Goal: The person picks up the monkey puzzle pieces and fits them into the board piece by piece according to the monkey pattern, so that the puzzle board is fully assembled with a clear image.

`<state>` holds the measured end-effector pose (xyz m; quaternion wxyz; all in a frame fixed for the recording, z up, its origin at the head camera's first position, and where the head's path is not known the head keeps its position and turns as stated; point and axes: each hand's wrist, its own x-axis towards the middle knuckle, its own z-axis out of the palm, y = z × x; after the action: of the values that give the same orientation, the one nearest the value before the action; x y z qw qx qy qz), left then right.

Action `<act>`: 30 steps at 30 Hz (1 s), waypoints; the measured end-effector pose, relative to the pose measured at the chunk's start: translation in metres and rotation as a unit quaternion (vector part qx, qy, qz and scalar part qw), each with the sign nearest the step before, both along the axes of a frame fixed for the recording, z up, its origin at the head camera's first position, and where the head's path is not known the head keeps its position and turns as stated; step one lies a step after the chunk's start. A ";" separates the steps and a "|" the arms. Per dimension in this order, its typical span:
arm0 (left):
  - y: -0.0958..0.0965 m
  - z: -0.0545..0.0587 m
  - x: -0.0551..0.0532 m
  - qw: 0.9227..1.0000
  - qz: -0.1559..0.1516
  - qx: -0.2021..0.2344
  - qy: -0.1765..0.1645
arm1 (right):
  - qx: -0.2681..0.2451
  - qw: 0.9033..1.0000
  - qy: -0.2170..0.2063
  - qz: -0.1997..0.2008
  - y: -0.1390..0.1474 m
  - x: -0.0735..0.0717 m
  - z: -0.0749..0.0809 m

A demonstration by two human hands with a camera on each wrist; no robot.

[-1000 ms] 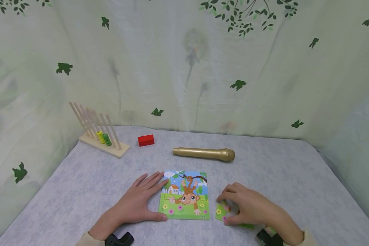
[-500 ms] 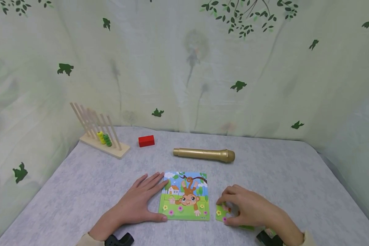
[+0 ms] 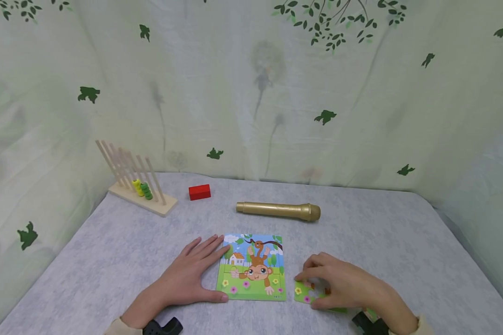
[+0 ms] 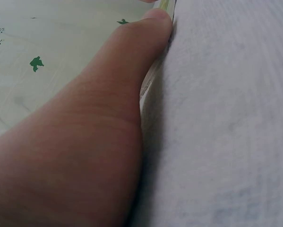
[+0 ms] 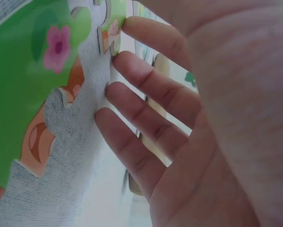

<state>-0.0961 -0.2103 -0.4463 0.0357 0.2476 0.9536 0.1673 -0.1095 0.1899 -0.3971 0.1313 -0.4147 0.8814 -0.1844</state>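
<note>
A square monkey jigsaw puzzle (image 3: 255,260) lies on the cloth-covered table in the head view. My left hand (image 3: 188,274) is spread flat along its left side, with the index fingertip and thumb right at the edge. To the right of the puzzle, my right hand (image 3: 339,279) arches over loose green puzzle pieces (image 3: 302,293), partly hiding them. In the right wrist view its index fingertip touches a small puzzle piece (image 5: 112,29), and the other fingers rest on the cloth, slightly bent. A larger green piece (image 5: 18,80) with a pink flower lies beside them.
A gold toy microphone (image 3: 276,211) lies behind the puzzle. Farther left are a red block (image 3: 199,192) and a wooden peg stand (image 3: 159,207) with yellow and green beads. A printed curtain (image 3: 243,93) hangs behind the table (image 3: 402,242).
My right thumb has shifted slightly right and toward me, showing more of the green pieces. The left hand and the square puzzle have stayed in place.
</note>
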 end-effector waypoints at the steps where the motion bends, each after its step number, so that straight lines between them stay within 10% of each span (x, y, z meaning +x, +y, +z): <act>1: 0.000 0.000 0.000 1.000 0.000 0.000 0.000 | 0.000 1.000 0.000 0.001 0.000 0.000 0.000; 30: 0.000 0.002 0.001 1.000 -0.001 0.007 0.001 | 0.001 1.000 -0.009 -0.009 0.002 -0.004 -0.001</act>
<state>-0.0953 -0.2103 -0.4439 0.0333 0.2488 0.9523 0.1734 -0.1132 0.1914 -0.3983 0.1377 -0.4046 0.8843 -0.1881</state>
